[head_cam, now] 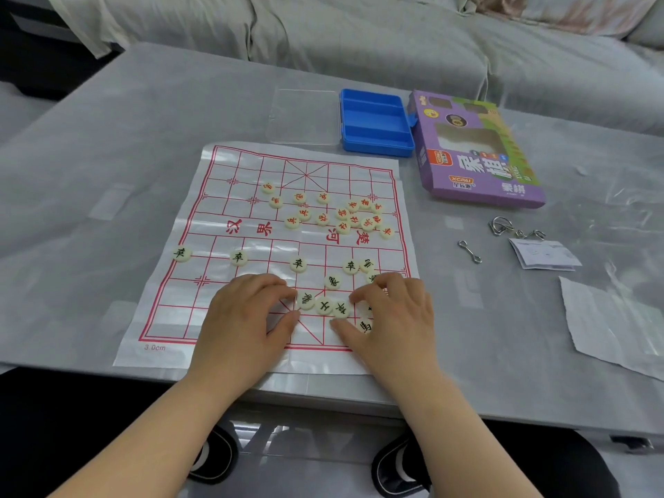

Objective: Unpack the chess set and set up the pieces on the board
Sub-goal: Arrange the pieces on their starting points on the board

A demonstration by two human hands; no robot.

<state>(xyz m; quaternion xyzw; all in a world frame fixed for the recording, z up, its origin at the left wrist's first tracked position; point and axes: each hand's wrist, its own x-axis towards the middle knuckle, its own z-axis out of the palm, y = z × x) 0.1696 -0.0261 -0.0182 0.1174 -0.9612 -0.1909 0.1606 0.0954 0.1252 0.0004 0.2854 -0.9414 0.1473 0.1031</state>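
The chess board [251, 217], a clear plastic sheet with a red grid, lies flat on the table. Several red-lettered round pieces [323, 213] lie in a loose heap on its far half. Black-lettered pieces [238, 258] stand spaced along one row of the near half, and a few more [324, 305] cluster between my hands. My left hand [248, 318] rests on the board, its fingertips touching the leftmost piece of the cluster [306, 300]. My right hand [391, 318] pinches the rightmost one [341, 309] between index finger and thumb and partly hides other pieces.
An empty blue piece tray [375, 122] with its clear lid [305, 116] sits beyond the board. The purple chess box [478, 156] lies at the right. Metal wire puzzles [503, 228], a folded leaflet [546, 253] and a plastic wrapper [611, 325] lie further right. A grey sofa [359, 30] stands behind.
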